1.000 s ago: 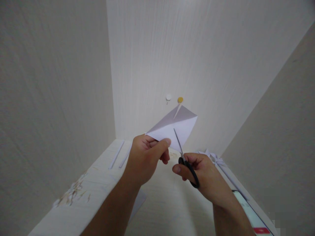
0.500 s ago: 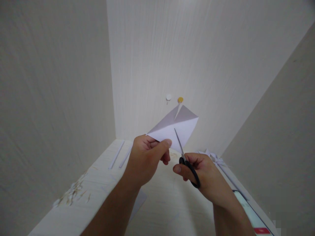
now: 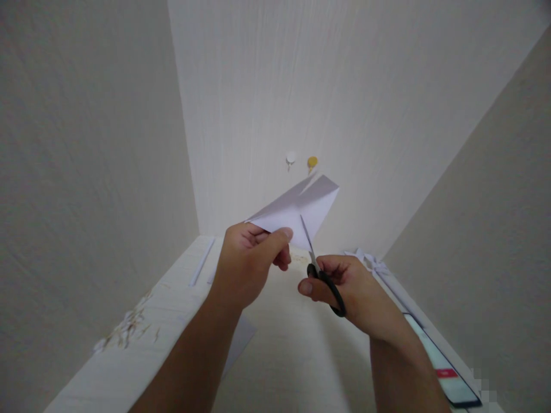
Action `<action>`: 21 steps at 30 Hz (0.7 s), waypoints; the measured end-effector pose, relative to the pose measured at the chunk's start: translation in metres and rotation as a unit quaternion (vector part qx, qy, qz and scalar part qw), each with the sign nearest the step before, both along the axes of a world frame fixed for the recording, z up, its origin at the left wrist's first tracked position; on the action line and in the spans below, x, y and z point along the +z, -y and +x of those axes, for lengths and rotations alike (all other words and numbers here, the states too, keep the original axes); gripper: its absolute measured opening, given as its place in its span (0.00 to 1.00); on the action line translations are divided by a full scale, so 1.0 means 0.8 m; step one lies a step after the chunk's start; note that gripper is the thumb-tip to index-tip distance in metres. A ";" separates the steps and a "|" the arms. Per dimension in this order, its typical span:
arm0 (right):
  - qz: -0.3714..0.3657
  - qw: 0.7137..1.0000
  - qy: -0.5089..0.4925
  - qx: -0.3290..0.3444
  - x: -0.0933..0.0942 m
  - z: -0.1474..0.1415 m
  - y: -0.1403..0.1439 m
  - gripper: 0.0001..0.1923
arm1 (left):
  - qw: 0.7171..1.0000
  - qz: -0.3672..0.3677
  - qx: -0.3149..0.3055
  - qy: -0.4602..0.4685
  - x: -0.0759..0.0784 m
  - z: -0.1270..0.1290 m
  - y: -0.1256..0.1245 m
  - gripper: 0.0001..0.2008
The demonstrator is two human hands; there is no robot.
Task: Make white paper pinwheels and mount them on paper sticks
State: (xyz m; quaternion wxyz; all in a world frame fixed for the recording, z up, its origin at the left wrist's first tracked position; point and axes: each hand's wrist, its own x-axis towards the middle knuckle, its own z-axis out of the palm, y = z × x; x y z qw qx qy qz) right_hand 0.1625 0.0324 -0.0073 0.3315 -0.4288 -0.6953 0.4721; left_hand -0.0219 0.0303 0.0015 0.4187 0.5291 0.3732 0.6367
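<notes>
Scissors cutting into folded paper above the desk

The left hand (image 3: 247,261) pinches the folded white paper (image 3: 297,209) in mid-air; the right hand (image 3: 344,287) grips black scissors (image 3: 321,272), blades partway into its lower edge. The cut looks barely begun, with most still uncut; shreds (image 3: 124,332) litter the desk (image 3: 284,355).

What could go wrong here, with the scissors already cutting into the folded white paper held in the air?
1. The left hand pinches the folded white paper at one corner only, so the unsupported sheet may flex and the cut may wander.
2. The blades of the black-handled scissors in the right hand point close past the left thumb, which could be nicked.
3. Offcuts may land on the dark-framed phone.
</notes>
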 end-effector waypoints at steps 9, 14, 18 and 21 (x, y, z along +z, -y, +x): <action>0.003 1.000 0.026 -0.007 0.004 0.027 -0.004 0.23 | 0.996 0.043 0.073 0.020 -0.013 -0.012 -0.025 0.13; 0.164 0.968 -0.107 -0.159 -0.005 0.035 -0.020 0.14 | 0.993 0.005 0.037 -0.109 -0.016 -0.017 -0.027 0.15; 0.197 0.947 -0.171 -0.189 -0.013 0.039 -0.032 0.19 | 0.985 -0.011 -0.062 -0.160 -0.016 -0.018 -0.023 0.12; 0.179 0.955 -0.177 -0.158 -0.013 0.039 -0.033 0.17 | 0.974 -0.035 -0.145 -0.168 -0.016 -0.018 -0.022 0.07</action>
